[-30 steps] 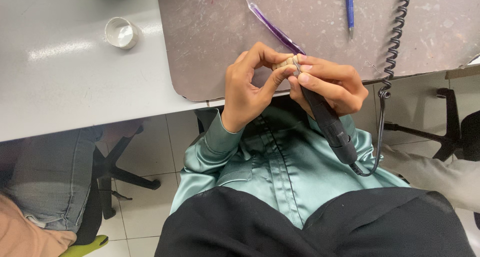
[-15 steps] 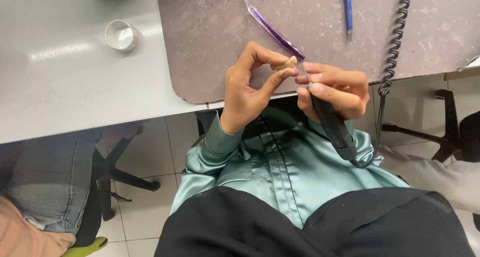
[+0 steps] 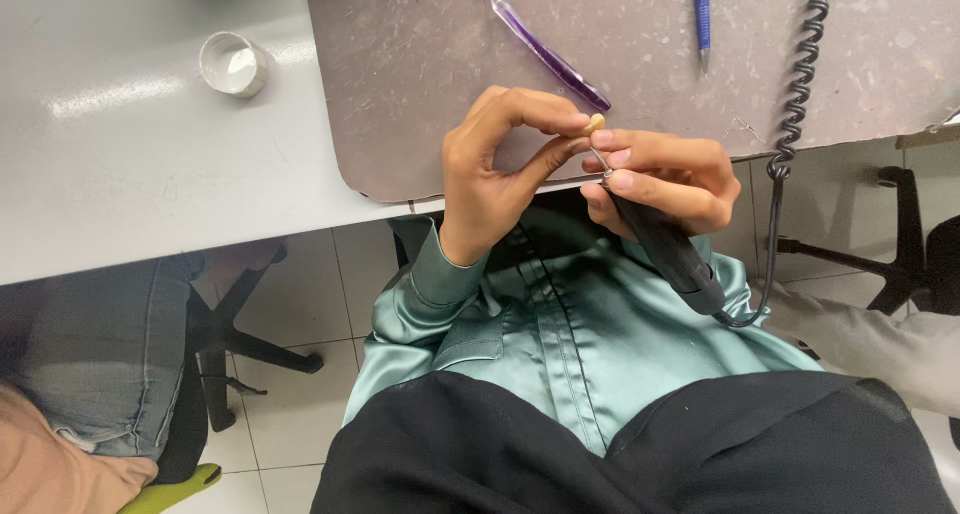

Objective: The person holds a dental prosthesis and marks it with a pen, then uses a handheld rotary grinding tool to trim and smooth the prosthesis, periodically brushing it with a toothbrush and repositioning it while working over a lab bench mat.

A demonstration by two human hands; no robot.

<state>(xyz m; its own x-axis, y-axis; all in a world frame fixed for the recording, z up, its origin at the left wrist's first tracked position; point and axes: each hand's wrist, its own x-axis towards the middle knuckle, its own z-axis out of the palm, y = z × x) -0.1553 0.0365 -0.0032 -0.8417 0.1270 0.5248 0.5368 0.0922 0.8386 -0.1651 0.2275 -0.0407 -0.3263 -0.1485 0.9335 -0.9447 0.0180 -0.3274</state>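
The right hand (image 3: 665, 179) is wrapped tight around a black handpiece tool (image 3: 665, 249), whose thin metal tip touches a tiny piece. The left hand (image 3: 500, 164) pinches that small tan tooth-shaped piece (image 3: 596, 124) between thumb and finger, just over the tabletop (image 3: 420, 94) edge. Farther off lie a purple toothbrush (image 3: 545, 49), a blue pen (image 3: 702, 9), a black coiled cord (image 3: 800, 74) and a small white cap (image 3: 232, 64).
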